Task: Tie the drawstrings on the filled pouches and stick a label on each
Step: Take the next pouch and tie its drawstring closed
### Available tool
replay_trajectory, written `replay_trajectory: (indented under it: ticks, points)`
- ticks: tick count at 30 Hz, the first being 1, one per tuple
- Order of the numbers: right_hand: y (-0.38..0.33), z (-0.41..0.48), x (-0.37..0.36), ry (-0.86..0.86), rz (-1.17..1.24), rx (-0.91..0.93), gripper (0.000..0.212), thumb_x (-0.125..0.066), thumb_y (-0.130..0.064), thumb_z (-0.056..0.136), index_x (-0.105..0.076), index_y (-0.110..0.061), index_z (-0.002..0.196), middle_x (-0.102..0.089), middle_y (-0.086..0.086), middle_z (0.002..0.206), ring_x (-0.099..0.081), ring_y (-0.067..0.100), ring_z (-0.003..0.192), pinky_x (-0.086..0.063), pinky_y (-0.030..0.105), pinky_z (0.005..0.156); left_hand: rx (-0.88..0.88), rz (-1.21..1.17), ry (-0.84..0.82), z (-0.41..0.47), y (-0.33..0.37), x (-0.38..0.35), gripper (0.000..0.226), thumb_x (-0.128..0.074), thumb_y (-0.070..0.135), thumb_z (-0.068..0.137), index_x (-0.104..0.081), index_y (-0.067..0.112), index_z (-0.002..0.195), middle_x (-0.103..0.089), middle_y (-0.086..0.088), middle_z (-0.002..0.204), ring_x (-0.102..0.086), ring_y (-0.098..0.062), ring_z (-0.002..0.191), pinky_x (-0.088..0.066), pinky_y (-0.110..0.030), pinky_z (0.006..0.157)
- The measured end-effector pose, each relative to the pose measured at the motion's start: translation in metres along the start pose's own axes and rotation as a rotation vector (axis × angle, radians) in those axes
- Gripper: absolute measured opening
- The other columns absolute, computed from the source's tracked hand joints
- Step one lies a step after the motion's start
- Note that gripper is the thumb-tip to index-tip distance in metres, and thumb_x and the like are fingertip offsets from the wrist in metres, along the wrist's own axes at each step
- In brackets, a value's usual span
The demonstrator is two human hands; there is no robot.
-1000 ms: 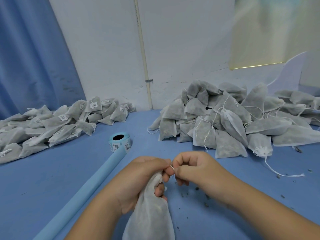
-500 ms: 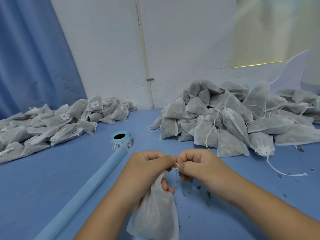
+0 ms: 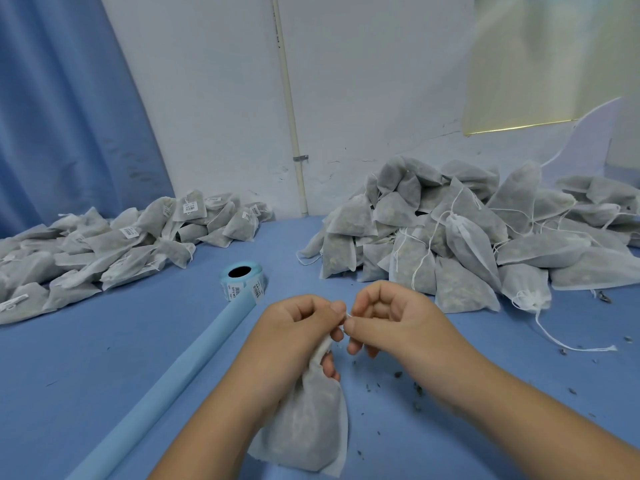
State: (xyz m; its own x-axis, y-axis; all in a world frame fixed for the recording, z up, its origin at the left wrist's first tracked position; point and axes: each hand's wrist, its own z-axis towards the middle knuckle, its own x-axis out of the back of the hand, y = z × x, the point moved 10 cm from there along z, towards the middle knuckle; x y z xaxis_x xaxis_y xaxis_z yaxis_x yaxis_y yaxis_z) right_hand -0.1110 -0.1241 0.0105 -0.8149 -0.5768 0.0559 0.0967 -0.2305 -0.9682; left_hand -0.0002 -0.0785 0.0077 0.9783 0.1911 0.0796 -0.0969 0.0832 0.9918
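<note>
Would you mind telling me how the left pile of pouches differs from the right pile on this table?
The left pile of grey fabric pouches carries white barcode labels; the right pile of grey fabric pouches shows none. The left pile lies low and spread; the right pile is heaped higher, with loose white drawstrings trailing out. Both sit on the blue table.

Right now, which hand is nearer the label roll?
Left. The left hand sits just right of the label roll, closer to the camera; the right hand is farther right, beyond the left hand.
</note>
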Motion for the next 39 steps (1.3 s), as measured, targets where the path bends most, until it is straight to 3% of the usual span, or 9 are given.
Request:
replay_trajectory:
  ticks: [6, 8, 10, 13, 18, 21, 25, 32, 39]
  points:
    - [0.003, -0.003, 0.009, 0.128, -0.133, -0.02, 0.008, -0.069, -0.017, 0.082, -0.07, -0.024, 0.081, -0.07, -0.003, 0.065, -0.061, 0.006, 0.06, -0.043, 0.017, 0.052, -0.055, 0.132, 0.054, 0.001, 0.003, 0.003, 0.029, -0.064, 0.028, 0.091, -0.066, 0.022, 0.063, -0.061, 0.003, 0.067, -0.052, -0.018, 0.045, -0.049, -0.039, 0.062]
    - [0.0, -0.004, 0.01, 0.146, -0.215, 0.013, 0.011, -0.068, -0.019, 0.083, -0.072, -0.025, 0.076, -0.069, -0.001, 0.065, -0.059, 0.014, 0.058, -0.039, 0.016, 0.048, -0.078, 0.183, 0.075, 0.001, 0.004, 0.003, 0.027, -0.064, 0.027, 0.091, -0.066, 0.022, 0.064, -0.061, 0.005, 0.066, -0.052, -0.018, 0.045, -0.049, -0.039, 0.063]
    - [-0.004, -0.004, 0.007, 0.136, -0.298, 0.056, 0.014, -0.066, -0.019, 0.084, -0.072, -0.026, 0.074, -0.067, 0.005, 0.066, -0.054, 0.021, 0.055, -0.039, 0.02, 0.049, -0.099, 0.22, 0.097, 0.001, 0.006, 0.004, 0.026, -0.065, 0.026, 0.091, -0.064, 0.019, 0.065, -0.061, 0.006, 0.065, -0.054, -0.018, 0.044, -0.047, -0.036, 0.061]
    - [-0.003, -0.004, 0.002, 0.108, -0.348, 0.056, 0.015, -0.063, -0.021, 0.084, -0.07, -0.027, 0.073, -0.06, 0.008, 0.06, -0.04, 0.008, 0.047, -0.034, 0.02, 0.046, -0.139, 0.296, 0.149, 0.001, 0.01, 0.008, 0.026, -0.066, 0.026, 0.09, -0.064, 0.023, 0.065, -0.061, 0.01, 0.064, -0.055, -0.015, 0.041, -0.044, -0.022, 0.054]
    - [0.003, -0.004, 0.0, 0.062, -0.264, -0.042, 0.018, -0.065, -0.024, 0.084, -0.071, -0.026, 0.067, -0.064, 0.012, 0.068, -0.053, 0.013, 0.061, -0.04, 0.025, 0.056, -0.178, 0.36, 0.22, -0.001, 0.014, 0.012, 0.026, -0.069, 0.025, 0.088, -0.064, 0.03, 0.063, -0.06, 0.014, 0.054, -0.054, -0.013, 0.04, -0.038, -0.015, 0.044]
    - [0.005, -0.005, 0.003, 0.067, -0.211, -0.105, 0.02, -0.065, -0.022, 0.083, -0.071, -0.023, 0.064, -0.065, -0.001, 0.062, -0.055, 0.004, 0.054, -0.038, 0.012, 0.047, -0.195, 0.374, 0.191, -0.001, 0.016, 0.01, 0.023, -0.067, 0.025, 0.088, -0.066, 0.03, 0.066, -0.063, 0.013, 0.065, -0.054, -0.011, 0.046, -0.039, -0.017, 0.049]
    - [0.005, -0.005, 0.006, 0.077, -0.187, -0.123, 0.018, -0.066, -0.018, 0.084, -0.072, -0.017, 0.068, -0.063, -0.01, 0.057, -0.052, -0.005, 0.047, -0.036, 0.006, 0.044, -0.189, 0.498, 0.171, -0.001, 0.015, 0.007, 0.029, -0.065, 0.028, 0.091, -0.061, 0.031, 0.062, -0.056, 0.021, 0.051, -0.05, 0.001, 0.05, -0.034, -0.016, 0.055]
    - [0.006, -0.004, 0.006, 0.087, -0.243, -0.087, 0.018, -0.066, -0.023, 0.083, -0.072, -0.022, 0.066, -0.062, -0.006, 0.06, -0.053, 0.003, 0.054, -0.037, 0.01, 0.048, -0.021, 0.297, 0.117, 0.003, -0.002, 0.008, 0.033, -0.058, 0.037, 0.093, -0.065, 0.031, 0.06, -0.056, 0.014, 0.055, -0.049, -0.012, 0.053, -0.038, -0.029, 0.06]
    - [-0.008, -0.006, 0.011, 0.209, -0.321, 0.091, 0.017, -0.069, -0.014, 0.076, -0.065, -0.023, 0.063, -0.054, -0.014, 0.052, -0.043, 0.001, 0.047, -0.036, 0.013, 0.048, 0.108, 0.012, 0.042, 0.0, -0.015, -0.003, 0.041, -0.06, 0.031, 0.093, -0.063, 0.022, 0.054, -0.05, 0.002, 0.053, -0.045, -0.012, 0.045, -0.036, -0.019, 0.045]
